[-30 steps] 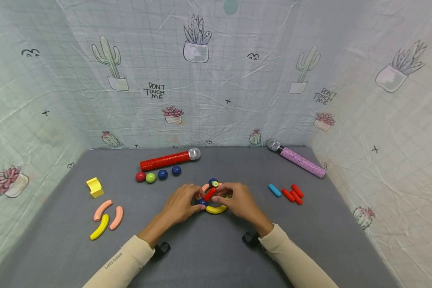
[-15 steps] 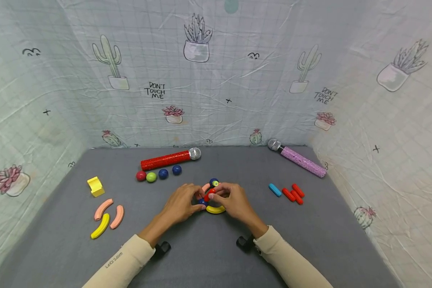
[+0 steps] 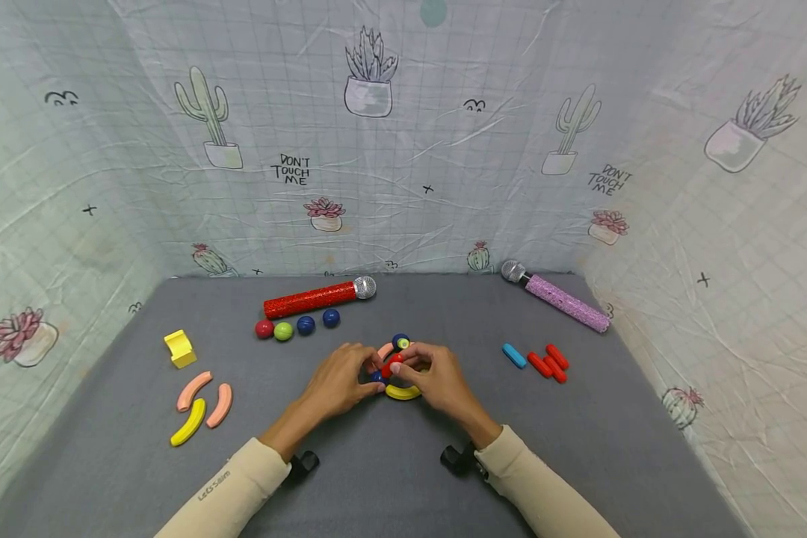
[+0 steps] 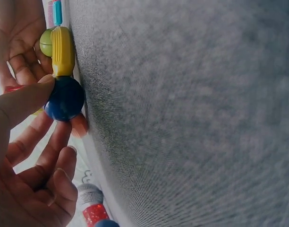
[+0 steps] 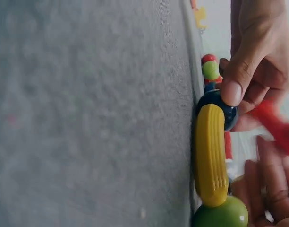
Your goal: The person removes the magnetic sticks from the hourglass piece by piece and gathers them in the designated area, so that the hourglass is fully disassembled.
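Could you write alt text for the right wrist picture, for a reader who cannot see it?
The left hand pinches a dark blue ball, which touches the upper end of a curved yellow piece; a green ball touches its lower end. Beside them, the right hand holds a blurred red piece. Gray surface fills the left side.

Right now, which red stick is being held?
The red stick pinched by the right hand; the three other red sticks lie loose on the table, farther right.
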Available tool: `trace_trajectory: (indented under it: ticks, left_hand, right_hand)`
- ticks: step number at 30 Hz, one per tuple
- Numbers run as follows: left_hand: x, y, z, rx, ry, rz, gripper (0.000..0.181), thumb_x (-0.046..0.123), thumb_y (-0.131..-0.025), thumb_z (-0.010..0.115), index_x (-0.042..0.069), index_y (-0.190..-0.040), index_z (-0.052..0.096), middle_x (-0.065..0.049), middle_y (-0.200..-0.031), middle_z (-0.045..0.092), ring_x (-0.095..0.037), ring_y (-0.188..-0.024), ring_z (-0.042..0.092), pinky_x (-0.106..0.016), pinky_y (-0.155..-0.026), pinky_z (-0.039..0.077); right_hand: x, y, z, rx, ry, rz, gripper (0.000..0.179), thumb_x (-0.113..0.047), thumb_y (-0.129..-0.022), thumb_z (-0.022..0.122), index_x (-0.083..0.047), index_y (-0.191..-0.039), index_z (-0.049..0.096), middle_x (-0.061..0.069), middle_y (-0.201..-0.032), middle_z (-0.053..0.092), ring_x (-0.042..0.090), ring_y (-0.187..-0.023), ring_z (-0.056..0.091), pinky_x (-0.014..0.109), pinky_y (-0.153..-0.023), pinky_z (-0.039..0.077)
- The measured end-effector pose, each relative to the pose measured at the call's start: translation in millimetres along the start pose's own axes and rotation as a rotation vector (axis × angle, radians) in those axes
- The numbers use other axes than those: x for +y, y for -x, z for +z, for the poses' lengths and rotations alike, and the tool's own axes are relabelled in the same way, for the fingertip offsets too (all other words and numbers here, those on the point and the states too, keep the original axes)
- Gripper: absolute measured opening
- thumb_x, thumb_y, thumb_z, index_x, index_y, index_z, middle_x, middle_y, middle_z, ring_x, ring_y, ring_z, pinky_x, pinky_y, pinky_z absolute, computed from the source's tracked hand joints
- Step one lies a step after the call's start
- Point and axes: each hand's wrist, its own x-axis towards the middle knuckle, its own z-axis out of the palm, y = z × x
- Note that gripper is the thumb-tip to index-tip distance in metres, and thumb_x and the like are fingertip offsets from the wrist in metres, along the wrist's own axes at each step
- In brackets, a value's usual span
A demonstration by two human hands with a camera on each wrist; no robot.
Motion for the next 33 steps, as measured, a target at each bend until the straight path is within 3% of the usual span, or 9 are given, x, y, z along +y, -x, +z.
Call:
trace_trajectory:
  ticks: [8, 15, 19, 24, 27, 33]
  left_hand:
    - [0.5, -2.0, -0.7, -0.009, 0.018, -0.013, 0.027, 0.028, -0.082, 0.094, 0.021, -0.1, 0.075, 0.002, -0.095, 0.07, -0.014, -0.091, 0.06, -0.035, -0.079, 0.051]
    - [1.5, -1.3, -0.7, -0.019, 0.022, -0.016, 0.025, 0.027, -0.083, 0.093, 0.02, -0.101, 0.076, 0.001, -0.096, 0.07, -0.016, -0.093, 0.061, -0.035, -0.08, 0.051]
    - [2.4, -0.9, -1.4, -0.021, 0.028, -0.01, 0.026, 0.025, -0.083, 0.093, 0.019, -0.102, 0.076, -0.001, -0.096, 0.07, -0.017, -0.093, 0.061, -0.036, -0.081, 0.051]
    - [3.4, -0.7, -1.9, -0.027, 0.029, -0.016, 0.025, 0.025, -0.083, 0.093, 0.02, -0.102, 0.076, 0.0, -0.096, 0.07, -0.017, -0.093, 0.061, -0.036, -0.081, 0.051]
    - [2.9, -0.5, -1.4, -0.031, 0.028, -0.019, 0.025, 0.026, -0.084, 0.093, 0.02, -0.102, 0.076, 0.0, -0.096, 0.07, -0.017, -0.094, 0.061, -0.036, -0.082, 0.051]
    - [1.7, -0.6, -1.0, -0.029, 0.028, -0.018, 0.025, 0.026, -0.084, 0.093, 0.02, -0.102, 0.076, 0.001, -0.097, 0.07, -0.016, -0.094, 0.061, -0.036, -0.083, 0.051]
  right_hand:
    - [-3.6, 0.6, -16.7, 0.038, -0.094, -0.079, 0.017, -0.014, -0.095, 0.081, -0.005, -0.108, 0.074, 0.015, -0.104, 0.078, 0.021, -0.088, 0.076, 0.025, -0.079, 0.061]
    - [8.7, 2.2, -55.9, 0.145, -0.085, -0.096, 0.018, -0.011, -0.095, 0.081, -0.002, -0.108, 0.072, 0.02, -0.101, 0.077, 0.023, -0.083, 0.076, 0.024, -0.074, 0.06]
    - [20.1, 5.5, -82.8, 0.198, 0.016, -0.039, 0.022, -0.017, -0.093, 0.084, -0.006, -0.11, 0.077, 0.018, -0.102, 0.077, 0.016, -0.083, 0.073, 0.023, -0.074, 0.059]
    - [34.4, 11.4, -112.8, 0.221, 0.187, 0.101, 0.022, -0.02, -0.091, 0.087, -0.009, -0.109, 0.08, 0.013, -0.1, 0.08, 0.012, -0.079, 0.072, 0.024, -0.067, 0.057]
    - [40.3, 14.6, -126.6, 0.228, 0.346, 0.153, 0.02, -0.019, -0.089, 0.088, -0.01, -0.105, 0.081, 0.01, -0.096, 0.08, 0.014, -0.075, 0.071, 0.027, -0.064, 0.055]
    - [45.9, 18.2, -144.1, 0.244, 0.668, 0.17, 0.02, -0.025, -0.085, 0.092, -0.012, -0.098, 0.083, 0.004, -0.088, 0.08, 0.021, -0.077, 0.071, 0.036, -0.066, 0.051]
